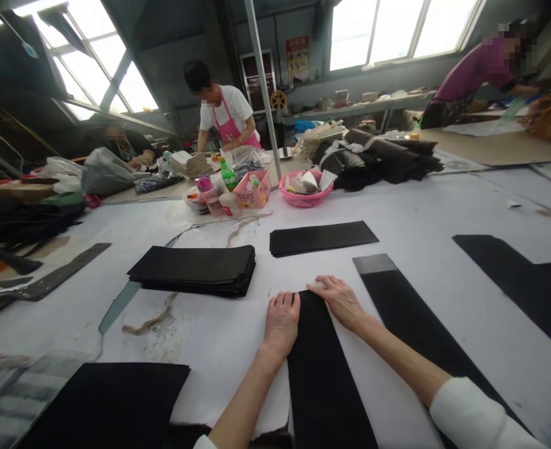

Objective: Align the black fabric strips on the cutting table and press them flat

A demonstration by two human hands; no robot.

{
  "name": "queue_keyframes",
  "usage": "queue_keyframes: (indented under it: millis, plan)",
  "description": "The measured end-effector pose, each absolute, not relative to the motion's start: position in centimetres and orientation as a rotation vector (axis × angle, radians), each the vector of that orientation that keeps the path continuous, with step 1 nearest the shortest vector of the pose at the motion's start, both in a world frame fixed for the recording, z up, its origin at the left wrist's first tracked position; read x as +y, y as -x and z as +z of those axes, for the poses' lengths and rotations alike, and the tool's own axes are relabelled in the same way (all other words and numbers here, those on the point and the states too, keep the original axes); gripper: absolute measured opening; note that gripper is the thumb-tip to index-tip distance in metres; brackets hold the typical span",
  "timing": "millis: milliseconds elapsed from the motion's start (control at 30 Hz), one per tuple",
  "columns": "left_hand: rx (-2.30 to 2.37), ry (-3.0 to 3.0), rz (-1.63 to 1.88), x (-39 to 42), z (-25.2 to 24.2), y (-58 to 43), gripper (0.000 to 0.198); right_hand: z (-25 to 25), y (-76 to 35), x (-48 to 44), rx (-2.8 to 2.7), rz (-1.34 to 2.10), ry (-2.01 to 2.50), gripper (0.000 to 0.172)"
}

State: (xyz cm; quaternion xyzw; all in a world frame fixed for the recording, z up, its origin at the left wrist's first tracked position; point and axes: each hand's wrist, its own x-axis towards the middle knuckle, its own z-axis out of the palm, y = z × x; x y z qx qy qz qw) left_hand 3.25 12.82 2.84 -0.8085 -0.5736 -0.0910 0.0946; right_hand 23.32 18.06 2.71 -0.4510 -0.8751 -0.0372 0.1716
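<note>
A long black strip of sheet material [325,368] lies on the white-covered table, running toward me. My left hand [282,321] is at its far left corner, fingers curled down together over the edge; the thumb is mostly hidden. At the far right corner, my right hand [343,302] rests with fingers stretched out leftward, fingertips touching the end of the strip. Beyond the hands lies a thin stack of black pieces [322,238]. A thicker black stack [194,269] sits to the left of it. Right of my right hand is another long black strip [411,318] with a grey end.
More black pieces lie at front left [111,399] and far right [513,280]. A pink basket [306,198], a pink box [253,192] and a green bottle [227,174] stand along the back. A pole [262,81] rises behind them. Several people work at tables beyond.
</note>
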Motion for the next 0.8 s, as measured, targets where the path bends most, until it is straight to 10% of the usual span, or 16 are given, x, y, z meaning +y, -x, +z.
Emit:
queue_keyframes:
  millis: [433, 800]
  plan:
    - [-1.832, 2.257, -0.534, 11.7, 1.3, -2.6, 0.025, 5.7, -21.7, 19.0, -2.53, 0.094, 1.576, 0.009]
    - [-2.066, 2.275, -1.33, 11.9, -0.2, -1.6, 0.045, 8.1, -19.1, 22.2, -2.437, 1.069, 1.434, 0.034]
